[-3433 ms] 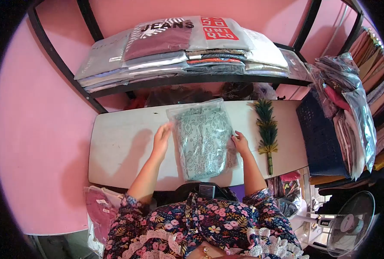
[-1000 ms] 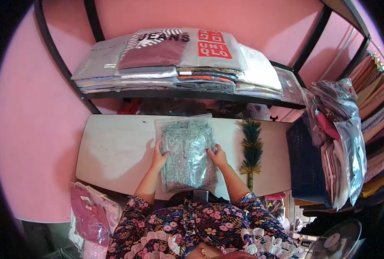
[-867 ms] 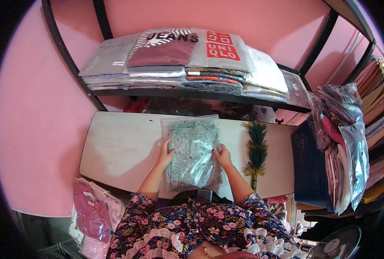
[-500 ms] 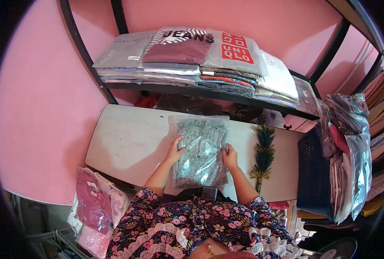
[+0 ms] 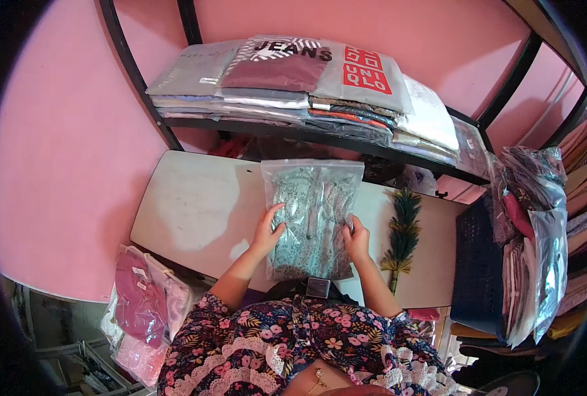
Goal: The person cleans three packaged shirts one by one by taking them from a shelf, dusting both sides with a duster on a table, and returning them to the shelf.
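A clear plastic bag (image 5: 312,221) with a folded, patterned grey-green garment inside is held up in front of my body, over the white table (image 5: 181,204). My left hand (image 5: 267,231) grips its left side, thumb and fingers on the plastic. On the opposite edge, my right hand (image 5: 356,238) clasps the bag with the thumb in front. The bag's upper edge is flat and looks closed. A green and yellow feathery duster-like piece (image 5: 404,234) lies on the table to the right of my right hand.
Bagged folded clothes (image 5: 273,72) are stacked on a black-framed shelf (image 5: 254,131) behind the table. A dark blue basket (image 5: 478,264) of bagged garments stands at the right. More bagged clothes (image 5: 141,303) hang at the lower left, beside the table edge.
Both hands have raised the bag slightly and tilted its top away, so it looks wider at the top. The garment's folds now show vertical creases. My view has shifted a little.
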Tool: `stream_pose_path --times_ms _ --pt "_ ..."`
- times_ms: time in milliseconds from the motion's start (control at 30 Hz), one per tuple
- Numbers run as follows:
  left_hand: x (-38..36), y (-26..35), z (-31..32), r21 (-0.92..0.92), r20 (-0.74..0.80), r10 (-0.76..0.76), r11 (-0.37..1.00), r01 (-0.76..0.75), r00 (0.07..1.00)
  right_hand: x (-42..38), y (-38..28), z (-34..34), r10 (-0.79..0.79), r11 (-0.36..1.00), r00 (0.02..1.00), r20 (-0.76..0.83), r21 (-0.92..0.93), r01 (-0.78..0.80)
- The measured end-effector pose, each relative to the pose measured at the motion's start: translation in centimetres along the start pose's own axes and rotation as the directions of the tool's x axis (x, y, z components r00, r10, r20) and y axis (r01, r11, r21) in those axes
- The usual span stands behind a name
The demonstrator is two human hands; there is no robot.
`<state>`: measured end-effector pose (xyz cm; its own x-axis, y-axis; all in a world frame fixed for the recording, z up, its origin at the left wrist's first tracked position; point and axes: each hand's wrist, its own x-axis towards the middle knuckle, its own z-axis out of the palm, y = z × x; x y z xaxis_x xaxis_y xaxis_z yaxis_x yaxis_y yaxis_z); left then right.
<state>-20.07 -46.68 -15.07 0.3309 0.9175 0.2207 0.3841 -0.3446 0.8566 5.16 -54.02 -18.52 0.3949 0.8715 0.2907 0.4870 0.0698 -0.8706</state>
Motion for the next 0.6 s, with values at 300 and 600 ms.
stream_pose_path --times_ms 300,600 --pt "5.0 9.9 -2.2 0.063 -0.139 0.259 0.965 -0.253 0.956 6.1 -6.3 -7.0 -0.21 0.975 0.967 -0.147 0.04 0.218" --pt "21.4 21.5 -4.5 0.168 -0.11 0.621 0.781 -0.601 0.776 22.4 -13.7 -15.8 -0.478 0.874 0.833 -0.281 -0.056 0.483"
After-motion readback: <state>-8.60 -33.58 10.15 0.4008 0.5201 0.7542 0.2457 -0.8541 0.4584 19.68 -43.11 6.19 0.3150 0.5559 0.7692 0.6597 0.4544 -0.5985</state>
